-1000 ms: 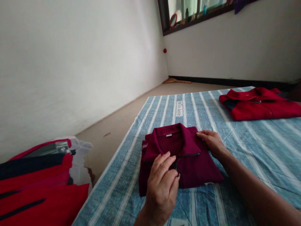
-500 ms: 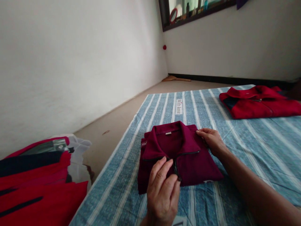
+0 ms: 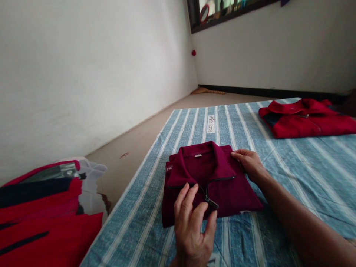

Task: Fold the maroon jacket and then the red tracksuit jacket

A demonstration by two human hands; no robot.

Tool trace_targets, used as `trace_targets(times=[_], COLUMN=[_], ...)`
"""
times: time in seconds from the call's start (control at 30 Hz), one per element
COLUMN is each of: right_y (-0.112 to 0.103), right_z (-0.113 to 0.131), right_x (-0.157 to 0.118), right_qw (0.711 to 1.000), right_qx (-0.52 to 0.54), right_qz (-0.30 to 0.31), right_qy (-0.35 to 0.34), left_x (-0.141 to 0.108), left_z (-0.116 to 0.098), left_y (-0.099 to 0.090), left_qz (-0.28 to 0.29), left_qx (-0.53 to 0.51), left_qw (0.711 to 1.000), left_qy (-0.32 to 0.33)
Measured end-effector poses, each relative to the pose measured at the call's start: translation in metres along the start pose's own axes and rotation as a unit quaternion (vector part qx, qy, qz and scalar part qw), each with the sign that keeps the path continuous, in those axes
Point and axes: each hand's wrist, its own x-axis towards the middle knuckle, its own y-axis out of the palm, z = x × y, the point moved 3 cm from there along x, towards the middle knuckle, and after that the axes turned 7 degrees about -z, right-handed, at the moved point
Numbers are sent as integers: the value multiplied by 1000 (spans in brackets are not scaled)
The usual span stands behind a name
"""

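A folded maroon zip-neck garment (image 3: 230, 196) lies on a blue-and-white striped cloth (image 3: 144, 207), its collar spread and a black zipper pull (image 3: 212, 203) showing at the bottom of the neck opening. My left hand (image 3: 193, 226) rests at the garment's front, fingers apart and fingertips on the fabric around the zipper pull. At the garment's right shoulder edge, my right hand (image 3: 249, 163) pinches the fabric between thumb and fingers.
A folded red garment (image 3: 308, 120) lies at the far right of the cloth. Red and navy clothes (image 3: 41, 218) are piled at the lower left beside white plastic (image 3: 93, 181). A broom (image 3: 207, 91) lies by the back wall.
My left fingers have spread apart, and the zipper pull shows more plainly, now tilted to the right. My right hand keeps its pinch. The view has shifted slightly.
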Motion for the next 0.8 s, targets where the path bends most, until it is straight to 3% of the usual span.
trace_targets(times=[0.3,0.8], right_y=[-1,-2], right_z=[0,-1], right_x=[1,2], right_qw=[1000,1000], right_qx=[5,-8], right_qz=[-2,-1], right_qy=[-4,-3], left_x=[1,7], left_z=[-3,1], left_y=[12,-2], left_qz=[53,-7], left_qx=[5,-24], left_qw=[999,1000], left_qy=[-4,-1])
